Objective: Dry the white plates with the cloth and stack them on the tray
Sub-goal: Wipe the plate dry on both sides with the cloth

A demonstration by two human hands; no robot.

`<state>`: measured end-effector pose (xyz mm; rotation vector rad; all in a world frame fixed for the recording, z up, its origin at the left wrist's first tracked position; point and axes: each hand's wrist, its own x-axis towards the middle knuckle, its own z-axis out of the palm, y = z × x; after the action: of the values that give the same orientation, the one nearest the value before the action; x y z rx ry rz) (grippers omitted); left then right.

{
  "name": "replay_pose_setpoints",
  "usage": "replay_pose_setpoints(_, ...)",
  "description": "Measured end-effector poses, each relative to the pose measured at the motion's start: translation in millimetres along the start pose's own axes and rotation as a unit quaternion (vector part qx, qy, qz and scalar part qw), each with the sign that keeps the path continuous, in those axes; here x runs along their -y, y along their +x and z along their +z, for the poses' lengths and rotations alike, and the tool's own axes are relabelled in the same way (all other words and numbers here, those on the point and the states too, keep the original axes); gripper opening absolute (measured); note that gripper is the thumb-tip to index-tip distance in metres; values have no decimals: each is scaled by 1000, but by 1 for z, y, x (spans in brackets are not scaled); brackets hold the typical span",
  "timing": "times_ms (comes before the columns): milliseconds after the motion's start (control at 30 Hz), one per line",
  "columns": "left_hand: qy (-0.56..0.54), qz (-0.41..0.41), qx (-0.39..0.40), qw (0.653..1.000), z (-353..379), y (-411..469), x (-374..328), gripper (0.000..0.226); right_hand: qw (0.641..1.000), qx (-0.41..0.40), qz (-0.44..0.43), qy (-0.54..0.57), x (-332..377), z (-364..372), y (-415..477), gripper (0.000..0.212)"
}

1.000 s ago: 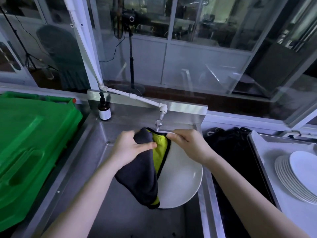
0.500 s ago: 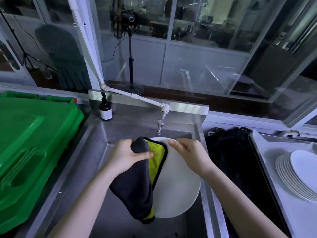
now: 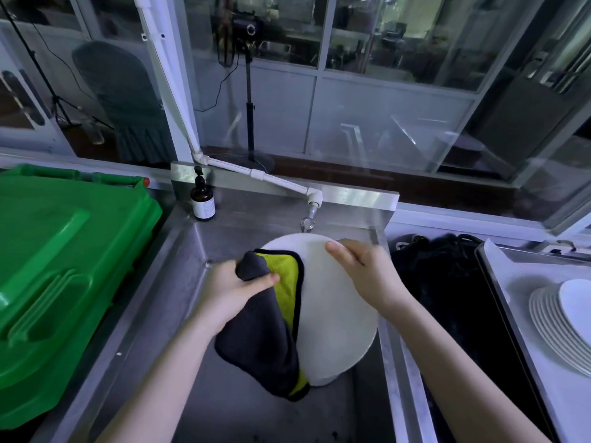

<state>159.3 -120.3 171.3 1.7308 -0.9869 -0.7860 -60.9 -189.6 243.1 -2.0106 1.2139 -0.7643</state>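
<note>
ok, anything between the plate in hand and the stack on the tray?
Nothing visible blocks it. The right hand holds the plate over the sink; the tray with the stack lies to its right. Only a low dark heap sits between them, below the plate's level.

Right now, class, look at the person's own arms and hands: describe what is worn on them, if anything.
Nothing is worn. The left hand and right hand are bare: no gloves, rings or watch in view. The left forearm and right forearm are bare too, no sleeve showing.
</note>
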Motion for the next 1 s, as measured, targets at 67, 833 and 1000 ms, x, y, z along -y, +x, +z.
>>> replay_pose_setpoints(67, 47, 35, 63, 996, -4, 8, -5, 57, 998, 48, -31, -29, 3, 1, 2, 51)
replay_pose_setpoints(833, -47, 17, 10, 999, 4, 23, -26, 47, 988, 124, -27, -83, 5, -26, 37, 45)
replay_pose_setpoints(1000, -55, 9, 49, 997, 4, 27, -30, 48, 997, 57, -52, -2, -1, -15, 28, 51)
